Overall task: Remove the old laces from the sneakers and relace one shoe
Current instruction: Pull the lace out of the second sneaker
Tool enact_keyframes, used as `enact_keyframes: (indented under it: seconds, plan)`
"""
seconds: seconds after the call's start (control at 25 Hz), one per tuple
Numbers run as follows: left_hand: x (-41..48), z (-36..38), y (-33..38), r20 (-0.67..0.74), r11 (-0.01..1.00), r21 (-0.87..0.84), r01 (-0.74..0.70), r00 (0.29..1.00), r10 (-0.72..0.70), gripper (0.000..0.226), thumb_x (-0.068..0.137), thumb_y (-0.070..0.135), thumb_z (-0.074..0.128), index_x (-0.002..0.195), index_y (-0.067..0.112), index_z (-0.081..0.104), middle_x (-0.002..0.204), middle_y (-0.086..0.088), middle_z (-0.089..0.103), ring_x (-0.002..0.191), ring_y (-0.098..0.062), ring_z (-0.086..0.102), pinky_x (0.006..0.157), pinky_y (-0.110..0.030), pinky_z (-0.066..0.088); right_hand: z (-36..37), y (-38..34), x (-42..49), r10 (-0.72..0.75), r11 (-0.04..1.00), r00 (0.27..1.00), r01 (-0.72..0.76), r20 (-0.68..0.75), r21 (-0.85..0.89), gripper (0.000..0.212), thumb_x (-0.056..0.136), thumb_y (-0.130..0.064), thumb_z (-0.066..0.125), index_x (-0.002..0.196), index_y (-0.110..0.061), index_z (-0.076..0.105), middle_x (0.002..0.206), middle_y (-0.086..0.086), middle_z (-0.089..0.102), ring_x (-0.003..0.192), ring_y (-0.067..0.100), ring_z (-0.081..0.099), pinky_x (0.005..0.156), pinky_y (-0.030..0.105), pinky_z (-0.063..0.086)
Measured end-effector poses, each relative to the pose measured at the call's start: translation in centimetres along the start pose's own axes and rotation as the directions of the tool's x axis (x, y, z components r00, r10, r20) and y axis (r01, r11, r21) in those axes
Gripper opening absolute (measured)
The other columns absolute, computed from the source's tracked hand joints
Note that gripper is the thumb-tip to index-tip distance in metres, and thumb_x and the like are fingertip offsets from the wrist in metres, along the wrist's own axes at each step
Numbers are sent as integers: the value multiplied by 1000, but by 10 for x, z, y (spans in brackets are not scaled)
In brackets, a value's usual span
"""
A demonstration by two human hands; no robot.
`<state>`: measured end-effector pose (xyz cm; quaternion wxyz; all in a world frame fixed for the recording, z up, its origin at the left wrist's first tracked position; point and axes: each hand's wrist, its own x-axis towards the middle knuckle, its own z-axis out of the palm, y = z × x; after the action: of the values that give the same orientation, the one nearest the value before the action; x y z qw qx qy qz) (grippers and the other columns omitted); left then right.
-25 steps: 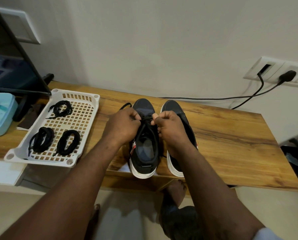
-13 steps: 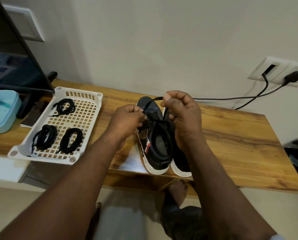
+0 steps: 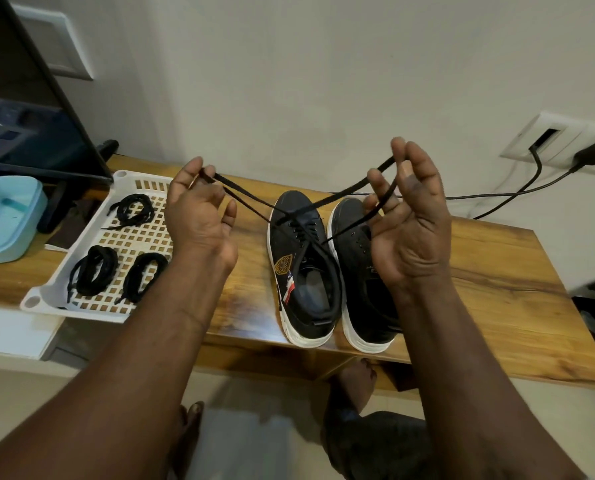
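- Left grip (image 3: 199,216): raised, back of hand to camera. Thumb and forefinger pinch lace (image 3: 341,191) at the top, other fingers loosely curled.
- Right grip (image 3: 410,233): raised, palm to camera, fingers curled, fingertips pinch the other lace strand.
- Grips well apart, right slightly higher.
- Both forearms bare, reaching forward from the bottom corners.

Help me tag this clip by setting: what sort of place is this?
Probably a room in a home: a wooden table against a plain wall, a wall socket with cables plugged in, and a bare foot under the table.
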<state>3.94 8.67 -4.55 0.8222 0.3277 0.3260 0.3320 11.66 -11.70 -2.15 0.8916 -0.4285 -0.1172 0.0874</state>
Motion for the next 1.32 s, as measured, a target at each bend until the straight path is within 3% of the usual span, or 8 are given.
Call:
enact_keyframes:
  seconds: [0.08,0.2,0.28,0.36,0.56,0.8,0.96,1.32]
  plan:
    - [4,-1,-1,-21,984,139,-110,993,114,56,92,-4,59,136,32,63,137,8,60,113,-12,63,90,-33,59,-5,-2,5,-133,984,986,118,-106,-137,36,96,-8,69,132,-13,66,135,-2,63,123,29,67,78,28,49]
    - [7,-1,-8,84,803,559,-207,977,193,66,85,13,68,147,33,55,150,6,50,131,-23,57,105,-48,55,-9,2,7,-225,848,966,131,-125,-513,37,94,-14,76,130,-12,69,124,0,72,110,12,66,92,32,54]
    - [-1,0,-19,195,473,848,-237,971,139,73,86,22,71,154,26,45,151,-1,49,132,-26,55,108,-48,51,-9,12,3,-61,565,991,-63,-118,-823,40,91,-28,79,129,-24,68,120,-5,71,106,11,68,97,36,56]
    - [-13,1,-28,321,170,929,-328,945,65,72,89,30,73,155,23,44,143,-2,57,126,-25,59,97,-38,52,-11,24,-3,92,64,984,-161,-155,-985,50,88,-41,79,134,-32,63,132,1,61,121,23,60,101,36,52]
    - [-23,3,-38,468,161,882,-443,862,-193,53,86,41,83,132,31,59,96,8,67,87,-10,66,73,-32,54,14,23,-15,-12,-317,999,-34,-31,-948,63,85,-54,78,140,-34,57,142,5,36,133,29,35,102,42,47]
    - [-25,3,-40,575,32,818,-574,817,-51,48,85,27,82,128,36,62,106,8,58,93,-11,58,68,-22,41,15,35,-22,207,-339,977,31,-43,-940,66,85,-34,83,144,-26,54,137,8,50,121,31,57,89,40,54]
    - [-27,2,-38,592,19,806,-592,804,-60,43,87,17,76,124,35,65,90,12,65,85,-8,63,70,-27,52,12,38,-24,161,-264,985,-20,-64,-964,55,85,-29,79,134,-24,54,132,8,51,103,28,59,75,33,45]
    - [-27,1,-34,675,-183,710,-680,731,-98,35,91,18,68,114,44,62,123,9,55,106,-16,59,73,-30,44,2,38,-26,190,-142,979,-42,-69,-989,27,84,-29,77,102,-28,56,111,-1,52,89,16,55,63,26,38]
